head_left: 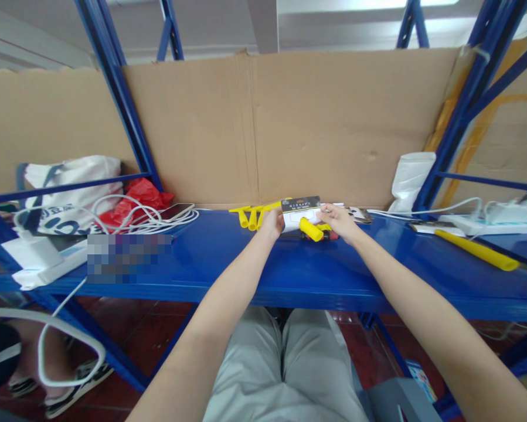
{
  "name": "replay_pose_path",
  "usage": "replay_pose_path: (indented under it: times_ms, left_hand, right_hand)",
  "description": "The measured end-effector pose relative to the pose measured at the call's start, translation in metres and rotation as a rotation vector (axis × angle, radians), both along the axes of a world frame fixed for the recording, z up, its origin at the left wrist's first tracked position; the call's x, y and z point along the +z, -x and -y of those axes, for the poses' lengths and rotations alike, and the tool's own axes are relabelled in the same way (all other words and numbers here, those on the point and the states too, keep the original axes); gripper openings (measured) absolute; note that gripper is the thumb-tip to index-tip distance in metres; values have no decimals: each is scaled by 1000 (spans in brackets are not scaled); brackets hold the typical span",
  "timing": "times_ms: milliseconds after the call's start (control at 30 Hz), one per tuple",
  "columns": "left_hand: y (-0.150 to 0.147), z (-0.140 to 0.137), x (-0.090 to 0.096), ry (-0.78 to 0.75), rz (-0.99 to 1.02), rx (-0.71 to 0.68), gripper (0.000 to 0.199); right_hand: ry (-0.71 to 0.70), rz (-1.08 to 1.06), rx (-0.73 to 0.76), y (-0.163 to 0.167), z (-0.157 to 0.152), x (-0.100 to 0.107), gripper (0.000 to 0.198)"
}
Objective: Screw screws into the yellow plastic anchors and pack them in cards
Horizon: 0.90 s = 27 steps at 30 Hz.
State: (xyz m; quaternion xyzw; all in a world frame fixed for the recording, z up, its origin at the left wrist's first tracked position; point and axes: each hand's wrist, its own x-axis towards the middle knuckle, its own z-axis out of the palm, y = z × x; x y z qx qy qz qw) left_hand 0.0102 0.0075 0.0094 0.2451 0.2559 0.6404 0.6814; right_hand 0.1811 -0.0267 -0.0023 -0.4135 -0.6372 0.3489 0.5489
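Observation:
A small black-and-white package [292, 215] with printing along its dark top strip is raised just above the blue shelf. My left hand [272, 224] is closed on its left edge. The fingers of my right hand [337, 219] pinch its right edge. A yellow tubular piece [311, 230] overlaps the package's lower front; whether it is joined to it I cannot tell. Several yellow funnel-shaped pieces [252, 219] lie beside my left hand. Under the package is a red-and-black tool [329, 235], mostly covered.
The blue shelf [228, 264] is backed by cardboard [311, 123]. A long yellow tube [478, 249] and a power strip [492, 225] are on the right. Coiled white cables [157, 220], a red bag [142, 196] and a white tote [76, 193] crowd the left. A person's shoe [76, 390] shows below.

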Motion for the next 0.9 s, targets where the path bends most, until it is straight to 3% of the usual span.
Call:
replay_pose_path:
  times_ms: [167, 567, 900]
  left_hand:
    - [-7, 12, 3, -69, -121, -129, 17]
    - [-10, 11, 2, -184, -291, -186, 20]
    - [-6, 9, 1, -148, -417, -33, 22]
  right_hand:
    - [-43, 34, -62, -2, 0, 1, 31]
    - [-124, 47, -201, -7, -6, -3, 30]
    - [-145, 18, -254, -7, -7, -4, 26]
